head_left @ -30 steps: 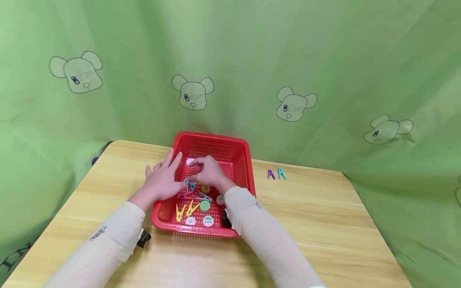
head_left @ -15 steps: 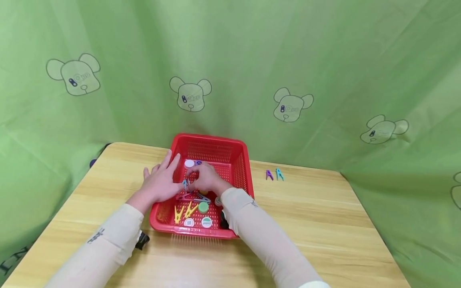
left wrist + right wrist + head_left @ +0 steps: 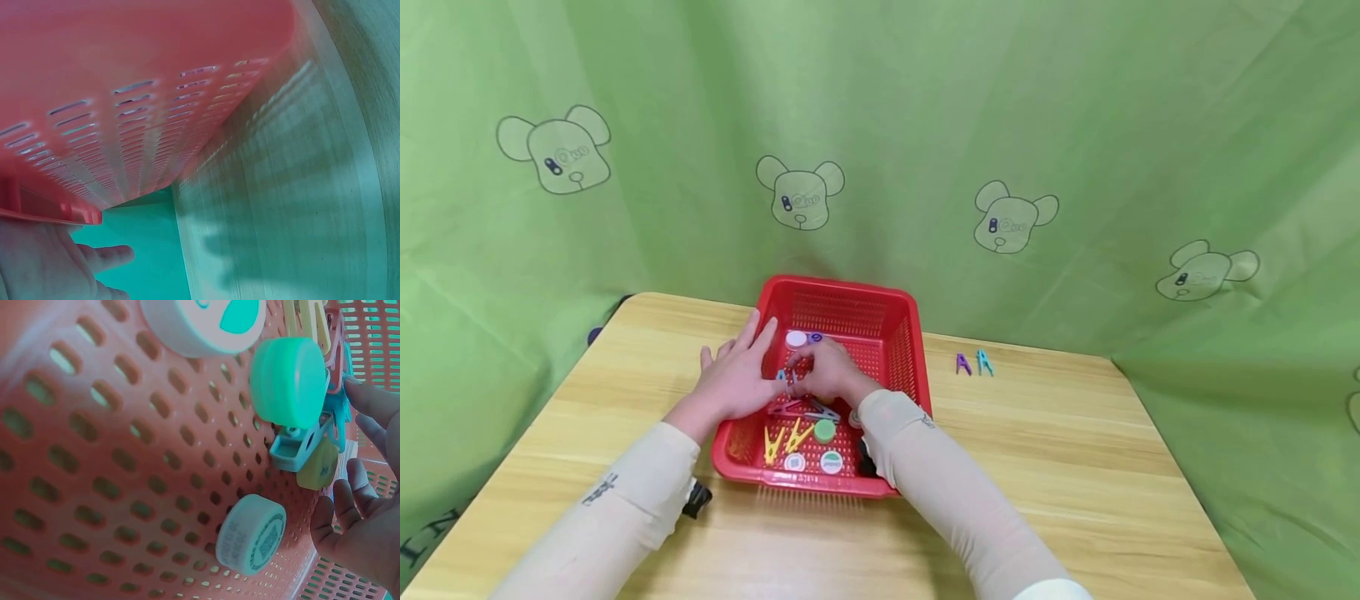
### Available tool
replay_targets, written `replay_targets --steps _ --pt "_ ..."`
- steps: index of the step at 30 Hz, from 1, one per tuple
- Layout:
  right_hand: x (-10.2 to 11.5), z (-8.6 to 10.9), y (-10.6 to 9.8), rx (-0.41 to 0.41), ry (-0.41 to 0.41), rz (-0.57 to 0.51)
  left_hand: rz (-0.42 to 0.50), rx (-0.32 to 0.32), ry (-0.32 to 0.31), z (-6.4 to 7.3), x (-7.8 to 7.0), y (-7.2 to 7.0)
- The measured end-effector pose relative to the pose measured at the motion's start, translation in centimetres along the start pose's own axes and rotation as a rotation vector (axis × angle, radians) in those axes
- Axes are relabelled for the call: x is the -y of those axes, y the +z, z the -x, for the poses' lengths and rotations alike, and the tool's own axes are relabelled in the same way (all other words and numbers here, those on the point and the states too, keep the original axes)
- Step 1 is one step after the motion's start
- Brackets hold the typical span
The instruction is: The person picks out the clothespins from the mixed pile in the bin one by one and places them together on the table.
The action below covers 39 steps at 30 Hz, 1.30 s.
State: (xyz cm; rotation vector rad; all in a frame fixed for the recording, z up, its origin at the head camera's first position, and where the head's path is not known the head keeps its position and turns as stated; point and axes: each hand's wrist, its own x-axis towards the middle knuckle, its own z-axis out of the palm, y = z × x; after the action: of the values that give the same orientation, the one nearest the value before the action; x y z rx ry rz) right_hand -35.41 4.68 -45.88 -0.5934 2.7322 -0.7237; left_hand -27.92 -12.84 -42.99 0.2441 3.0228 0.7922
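Observation:
A red plastic basket (image 3: 737, 454) stands on the table, holding clothespins and bottle caps. My left hand (image 3: 737, 379) rests over its left rim, fingers straight and spread outside, thumb towards the inside. My right hand (image 3: 831, 371) reaches into the basket; its thumb and index finger pinch a blue clothespin (image 3: 338, 415), mostly hidden in the head view. Another blue clothespin (image 3: 781, 375) is beside the left thumb. Around the right hand lie a pink clothespin (image 3: 785, 408), a grey-blue clothespin (image 3: 823, 411), a yellow cap (image 3: 317, 465) and a white cap (image 3: 796, 339).
Nearer in the basket are two yellow clothespins (image 3: 772, 445), a green cap (image 3: 824, 431) and white printed caps (image 3: 831, 462). A purple clothespin (image 3: 963, 364) and a light-blue clothespin (image 3: 984, 362) stand on the table (image 3: 1060, 467) to the right. Green curtain (image 3: 895, 150) hangs behind.
The right hand has moved from near the white cap towards the near side, down to the blue clothespins, uncovering a purple cap. The blue clothespins have shifted slightly. The left hand stays on the rim.

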Motion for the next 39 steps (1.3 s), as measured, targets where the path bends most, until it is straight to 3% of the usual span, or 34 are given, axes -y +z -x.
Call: replay_targets --steps 13,24,39 --pt "-0.11 -0.04 0.44 0.078 -0.007 0.02 -0.003 0.011 -0.01 0.01 -0.03 0.22" --pt "-0.14 -0.36 0.21 0.116 -0.067 0.058 0.004 0.009 -0.006 -0.01 0.03 0.16" --pt "-0.15 -0.22 0.18 0.083 -0.106 0.106 0.014 -0.001 0.004 0.18 -0.27 0.12"
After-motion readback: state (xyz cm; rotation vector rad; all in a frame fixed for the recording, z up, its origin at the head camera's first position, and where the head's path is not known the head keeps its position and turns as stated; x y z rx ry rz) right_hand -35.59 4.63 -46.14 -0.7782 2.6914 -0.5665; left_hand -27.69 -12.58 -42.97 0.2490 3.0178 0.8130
